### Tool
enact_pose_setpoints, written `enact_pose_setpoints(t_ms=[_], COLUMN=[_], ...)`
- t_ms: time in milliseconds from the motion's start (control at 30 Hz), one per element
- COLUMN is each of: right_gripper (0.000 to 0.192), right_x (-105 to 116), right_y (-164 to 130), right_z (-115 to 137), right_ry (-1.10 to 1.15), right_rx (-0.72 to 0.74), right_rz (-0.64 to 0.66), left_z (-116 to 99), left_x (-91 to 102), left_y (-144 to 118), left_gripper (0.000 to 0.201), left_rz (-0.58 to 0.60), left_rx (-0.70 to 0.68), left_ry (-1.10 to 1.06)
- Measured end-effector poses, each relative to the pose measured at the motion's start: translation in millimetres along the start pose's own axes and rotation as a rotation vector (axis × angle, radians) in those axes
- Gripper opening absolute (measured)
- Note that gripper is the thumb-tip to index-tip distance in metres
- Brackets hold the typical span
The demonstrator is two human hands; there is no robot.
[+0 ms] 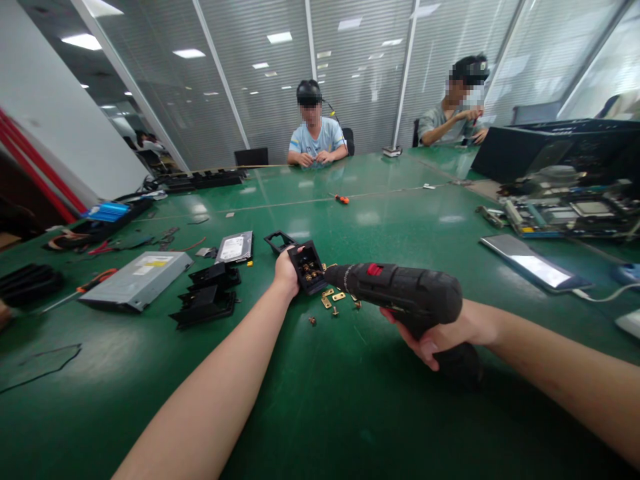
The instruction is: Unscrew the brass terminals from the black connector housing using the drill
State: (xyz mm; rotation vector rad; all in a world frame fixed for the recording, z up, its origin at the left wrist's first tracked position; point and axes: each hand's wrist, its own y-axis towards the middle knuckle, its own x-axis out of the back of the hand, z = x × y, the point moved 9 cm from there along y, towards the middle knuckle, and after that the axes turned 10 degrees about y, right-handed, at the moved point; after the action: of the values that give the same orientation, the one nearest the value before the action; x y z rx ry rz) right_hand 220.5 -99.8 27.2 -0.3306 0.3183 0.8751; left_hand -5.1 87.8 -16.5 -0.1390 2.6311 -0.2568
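Note:
My right hand [435,337] is wrapped round the grip of a black cordless drill [400,287] with a red switch on top. The drill points left, its tip at the open side of a small black plastic housing [314,283]. Brass-coloured parts show inside that housing. My left hand [287,272] grips the housing from its left side, fingers partly hidden behind it. Below and beside it on the table lie several small brass plates [339,297] and a few loose screws [335,311]. A black square frame [278,241] lies just behind my left hand.
Several black housings [207,303], a silver drive [137,280] and a hard disk [235,247] lie left. On the right are a phone [535,262], a circuit board [580,210] and a black case [545,150]. A screwdriver [342,199] lies ahead. Two people sit across the green table [320,407].

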Motion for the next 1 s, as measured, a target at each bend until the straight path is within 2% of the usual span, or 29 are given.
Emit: enact_pose_setpoints(t_ms=[100,333,533,667,867,1000], right_gripper=[0.057,0.062,0.056,0.054,0.075,0.046], right_x=[2,4,3,1,-3,-7], right_y=[0,0,-3,-4,-5,-4], right_z=[-2,-4,-5,-3,-4,0], right_ry=[0.013,-0.049,-0.121,-0.146,-0.165,-0.221], right_rx=[-0.003,0.0,-0.018,-0.005,-0.025,-0.028], right_rz=[-0.004,-0.005,-0.042,-0.061,-0.059,-0.076], left_z=[2,1,0,-1,-1,1], left_x=[2.9,4.4,2.7,0.7,-2.7,-7.1], left_y=[-1,-1,-3,-6,-11,-12], left_gripper=[0.016,0.011,0.004,0.008,0.012,0.017], left_rz=[-0.05,-0.061,-0.08,-0.081,-0.057,-0.001], left_rx=[0.022,0.022,0.013,0.018,0.052,0.08], left_ry=[0.051,0.092,0.077,0.073,0.054,0.008])
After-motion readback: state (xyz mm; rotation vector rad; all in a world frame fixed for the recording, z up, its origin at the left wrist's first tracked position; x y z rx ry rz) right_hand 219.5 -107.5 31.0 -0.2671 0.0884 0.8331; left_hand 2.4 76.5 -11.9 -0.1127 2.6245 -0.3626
